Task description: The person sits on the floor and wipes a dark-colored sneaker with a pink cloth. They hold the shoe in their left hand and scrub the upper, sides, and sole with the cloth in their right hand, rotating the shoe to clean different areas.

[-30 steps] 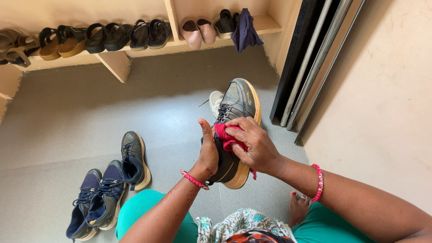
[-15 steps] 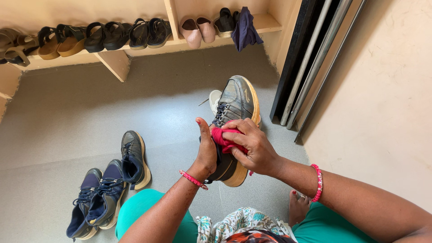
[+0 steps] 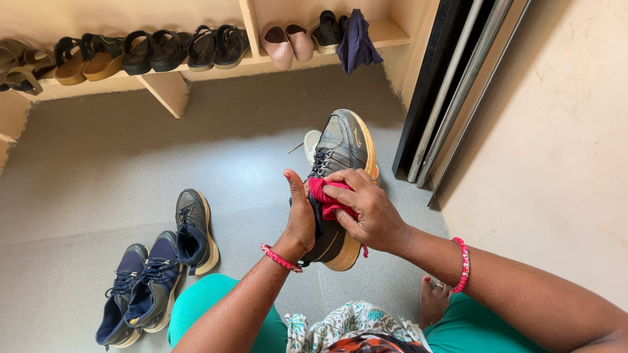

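Observation:
A dark grey sneaker (image 3: 345,140) with a tan sole is held up in front of me, toe pointing away. My left hand (image 3: 301,219) grips its heel end from the left, thumb raised. My right hand (image 3: 367,210) presses a red cloth (image 3: 325,199) against the sneaker's tongue and laces. Both wrists wear pink beaded bracelets.
On the grey floor to the left lie a matching dark sneaker (image 3: 193,230) and a pair of navy sneakers (image 3: 139,292). A white shoe (image 3: 313,146) peeks out behind the held one. A wooden shelf (image 3: 167,86) carries sandals and pink flats. Metal poles (image 3: 458,85) lean at right.
The held sneaker has dropped slightly toward me. My right hand with the red cloth has shifted a little up along the laces.

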